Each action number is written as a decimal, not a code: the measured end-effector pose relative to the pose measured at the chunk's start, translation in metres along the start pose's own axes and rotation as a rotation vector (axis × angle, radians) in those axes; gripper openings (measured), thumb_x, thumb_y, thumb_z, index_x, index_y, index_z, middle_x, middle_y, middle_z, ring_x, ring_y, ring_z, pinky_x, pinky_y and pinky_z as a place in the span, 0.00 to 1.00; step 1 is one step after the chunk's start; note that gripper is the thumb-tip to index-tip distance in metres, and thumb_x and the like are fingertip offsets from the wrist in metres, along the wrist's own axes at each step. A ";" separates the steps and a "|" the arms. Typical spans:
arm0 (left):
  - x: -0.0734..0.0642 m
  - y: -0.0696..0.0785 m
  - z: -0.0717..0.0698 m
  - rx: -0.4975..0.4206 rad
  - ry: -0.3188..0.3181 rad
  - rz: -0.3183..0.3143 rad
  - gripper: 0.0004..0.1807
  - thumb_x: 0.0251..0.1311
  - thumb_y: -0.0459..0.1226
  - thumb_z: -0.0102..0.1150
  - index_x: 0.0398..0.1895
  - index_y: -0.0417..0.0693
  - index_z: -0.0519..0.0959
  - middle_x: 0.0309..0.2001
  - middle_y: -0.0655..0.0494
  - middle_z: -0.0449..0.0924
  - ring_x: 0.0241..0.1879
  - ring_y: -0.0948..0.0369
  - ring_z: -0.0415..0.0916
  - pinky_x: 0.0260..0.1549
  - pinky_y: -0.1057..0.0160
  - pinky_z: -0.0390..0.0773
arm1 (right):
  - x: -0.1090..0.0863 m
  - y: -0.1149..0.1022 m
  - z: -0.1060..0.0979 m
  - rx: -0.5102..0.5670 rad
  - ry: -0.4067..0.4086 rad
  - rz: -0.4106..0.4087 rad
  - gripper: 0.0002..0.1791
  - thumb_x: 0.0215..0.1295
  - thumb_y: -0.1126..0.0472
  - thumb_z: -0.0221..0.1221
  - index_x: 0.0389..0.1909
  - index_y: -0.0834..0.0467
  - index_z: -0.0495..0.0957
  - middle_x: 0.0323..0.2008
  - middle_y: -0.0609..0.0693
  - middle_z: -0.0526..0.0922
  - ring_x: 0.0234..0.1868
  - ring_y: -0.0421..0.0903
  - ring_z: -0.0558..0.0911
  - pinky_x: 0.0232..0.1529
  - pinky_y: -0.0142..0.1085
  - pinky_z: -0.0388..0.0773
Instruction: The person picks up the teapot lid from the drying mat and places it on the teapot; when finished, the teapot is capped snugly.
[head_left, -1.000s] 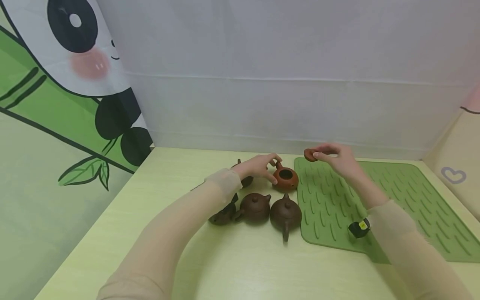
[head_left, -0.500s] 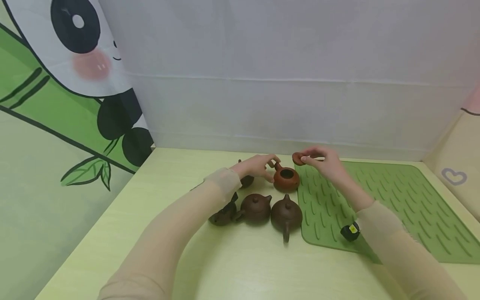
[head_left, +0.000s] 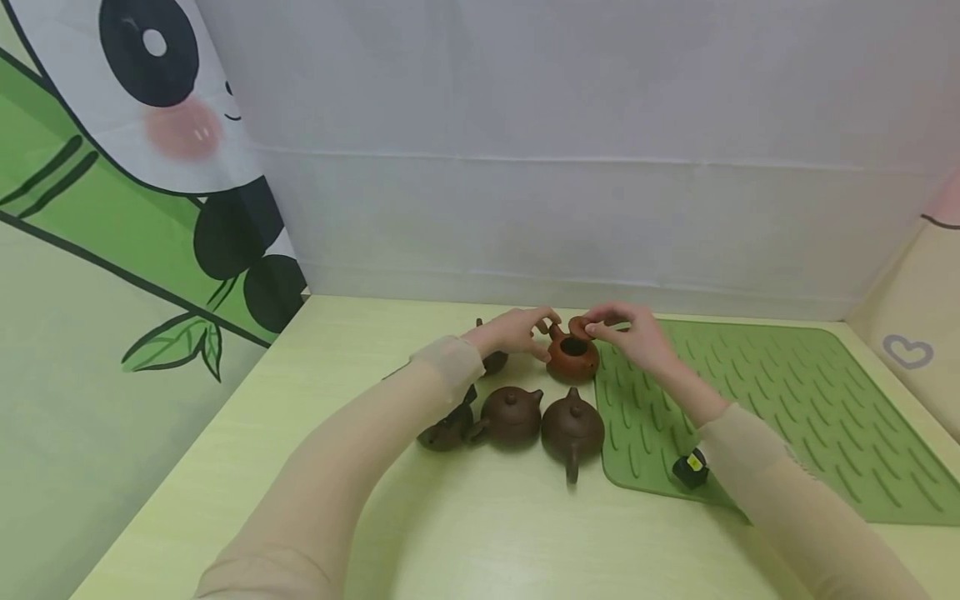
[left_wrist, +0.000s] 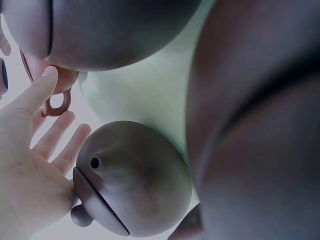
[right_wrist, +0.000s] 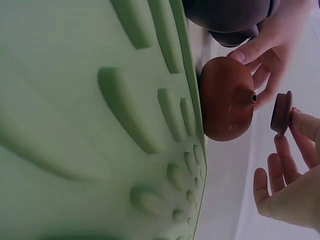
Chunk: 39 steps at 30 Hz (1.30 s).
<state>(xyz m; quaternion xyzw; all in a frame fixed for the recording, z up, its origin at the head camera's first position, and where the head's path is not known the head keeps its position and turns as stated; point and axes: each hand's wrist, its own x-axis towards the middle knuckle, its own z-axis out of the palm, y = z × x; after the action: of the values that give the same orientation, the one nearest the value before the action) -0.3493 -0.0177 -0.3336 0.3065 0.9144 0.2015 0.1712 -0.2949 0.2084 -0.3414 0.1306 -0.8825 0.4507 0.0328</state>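
Note:
An orange-brown clay teapot (head_left: 572,367) stands lidless at the mat's left edge, its round mouth uncovered. My left hand (head_left: 516,332) holds it from the left; in the left wrist view the thumb (left_wrist: 46,82) touches its body and the fingers lie near its ring handle (left_wrist: 60,103). Between thumb and fingertips my right hand (head_left: 636,335) pinches the matching lid (head_left: 579,326). That lid is tilted over the back rim of the mouth; in the right wrist view the lid (right_wrist: 282,113) hangs apart from the teapot body (right_wrist: 226,102).
Two dark teapots stand in front, one (head_left: 511,418) beside the other (head_left: 572,431). Further dark teapots, one (head_left: 447,431) at left and one (head_left: 494,362) behind, are partly hidden by my left arm. A ribbed green mat (head_left: 765,375) lies right, under my right arm.
My right hand has carried the lid leftward from over the mat to above the teapot's mouth. The left hand has stayed at the teapot.

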 end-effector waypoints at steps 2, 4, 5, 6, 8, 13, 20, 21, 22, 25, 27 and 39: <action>0.000 0.000 0.000 0.000 -0.003 -0.008 0.37 0.62 0.41 0.66 0.73 0.53 0.62 0.67 0.47 0.72 0.67 0.48 0.69 0.65 0.52 0.71 | 0.000 0.000 0.002 0.006 -0.004 0.005 0.15 0.69 0.53 0.60 0.52 0.56 0.82 0.53 0.57 0.83 0.55 0.54 0.78 0.48 0.40 0.71; -0.001 0.001 0.000 -0.002 -0.006 -0.013 0.37 0.62 0.41 0.66 0.73 0.54 0.61 0.67 0.47 0.72 0.66 0.48 0.71 0.64 0.52 0.72 | 0.001 0.001 0.003 0.009 -0.005 0.006 0.15 0.69 0.53 0.61 0.52 0.56 0.82 0.53 0.57 0.83 0.55 0.53 0.78 0.47 0.40 0.71; -0.001 0.001 -0.001 -0.004 -0.007 -0.015 0.37 0.62 0.41 0.66 0.73 0.54 0.61 0.67 0.47 0.72 0.66 0.48 0.71 0.63 0.52 0.72 | 0.001 0.002 0.004 0.007 -0.006 0.008 0.15 0.69 0.53 0.61 0.52 0.56 0.82 0.53 0.56 0.83 0.54 0.53 0.78 0.48 0.40 0.70; -0.001 0.001 -0.001 -0.007 -0.009 -0.016 0.37 0.62 0.41 0.66 0.73 0.54 0.61 0.67 0.48 0.71 0.65 0.48 0.72 0.63 0.52 0.72 | 0.001 0.002 0.005 0.006 -0.009 0.008 0.15 0.69 0.53 0.60 0.52 0.55 0.82 0.53 0.56 0.83 0.54 0.53 0.78 0.48 0.41 0.70; -0.002 0.001 -0.001 -0.007 -0.012 -0.018 0.37 0.63 0.41 0.65 0.73 0.55 0.61 0.67 0.48 0.71 0.65 0.48 0.72 0.63 0.52 0.73 | 0.002 0.003 0.007 0.005 -0.012 0.002 0.15 0.69 0.53 0.60 0.52 0.56 0.82 0.53 0.57 0.83 0.54 0.53 0.78 0.50 0.43 0.71; 0.000 0.000 0.000 -0.005 -0.015 -0.004 0.37 0.63 0.40 0.65 0.73 0.55 0.60 0.68 0.48 0.70 0.65 0.47 0.71 0.63 0.51 0.73 | 0.003 0.005 0.011 0.011 -0.007 -0.004 0.14 0.69 0.56 0.61 0.51 0.58 0.82 0.53 0.58 0.83 0.54 0.55 0.79 0.54 0.48 0.72; 0.002 -0.002 0.001 0.005 -0.010 -0.001 0.37 0.62 0.40 0.65 0.73 0.55 0.60 0.68 0.48 0.71 0.65 0.48 0.72 0.62 0.52 0.73 | 0.003 0.006 0.018 0.003 -0.013 0.029 0.14 0.67 0.56 0.62 0.50 0.58 0.83 0.50 0.58 0.84 0.53 0.54 0.80 0.52 0.42 0.72; 0.003 -0.002 0.001 0.010 -0.009 -0.002 0.37 0.63 0.40 0.65 0.73 0.55 0.60 0.68 0.48 0.71 0.64 0.48 0.72 0.62 0.52 0.73 | 0.003 0.006 0.018 0.005 -0.016 0.038 0.14 0.67 0.56 0.62 0.50 0.58 0.83 0.50 0.58 0.85 0.53 0.53 0.79 0.51 0.40 0.72; 0.003 -0.002 0.002 0.012 -0.008 -0.002 0.37 0.63 0.40 0.65 0.73 0.55 0.60 0.68 0.48 0.71 0.64 0.48 0.73 0.62 0.52 0.73 | 0.003 0.007 0.019 0.006 -0.019 0.044 0.14 0.67 0.56 0.63 0.50 0.58 0.83 0.49 0.58 0.85 0.52 0.53 0.79 0.50 0.39 0.72; 0.003 -0.002 0.002 0.019 -0.002 -0.001 0.37 0.63 0.39 0.65 0.73 0.55 0.60 0.67 0.48 0.71 0.63 0.50 0.74 0.61 0.52 0.74 | 0.004 0.010 0.020 -0.009 -0.029 0.054 0.13 0.67 0.56 0.63 0.49 0.57 0.83 0.49 0.58 0.85 0.52 0.53 0.80 0.47 0.37 0.72; 0.003 -0.001 0.002 0.026 0.001 0.000 0.37 0.62 0.39 0.65 0.73 0.55 0.61 0.67 0.48 0.72 0.63 0.50 0.74 0.62 0.52 0.73 | 0.004 0.011 0.020 -0.018 -0.035 0.055 0.13 0.67 0.57 0.63 0.48 0.57 0.84 0.49 0.58 0.85 0.52 0.54 0.80 0.45 0.36 0.73; 0.003 -0.002 0.002 0.036 0.008 0.006 0.37 0.62 0.39 0.66 0.73 0.53 0.61 0.66 0.47 0.72 0.69 0.48 0.67 0.66 0.50 0.69 | 0.002 0.010 0.024 -0.051 -0.056 0.063 0.13 0.67 0.57 0.63 0.49 0.57 0.83 0.51 0.57 0.84 0.52 0.55 0.81 0.44 0.38 0.76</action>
<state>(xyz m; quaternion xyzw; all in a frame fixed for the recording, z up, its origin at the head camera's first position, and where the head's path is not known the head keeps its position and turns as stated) -0.3516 -0.0162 -0.3369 0.3114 0.9177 0.1865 0.1613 -0.2980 0.1942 -0.3634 0.1144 -0.8979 0.4250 -0.0026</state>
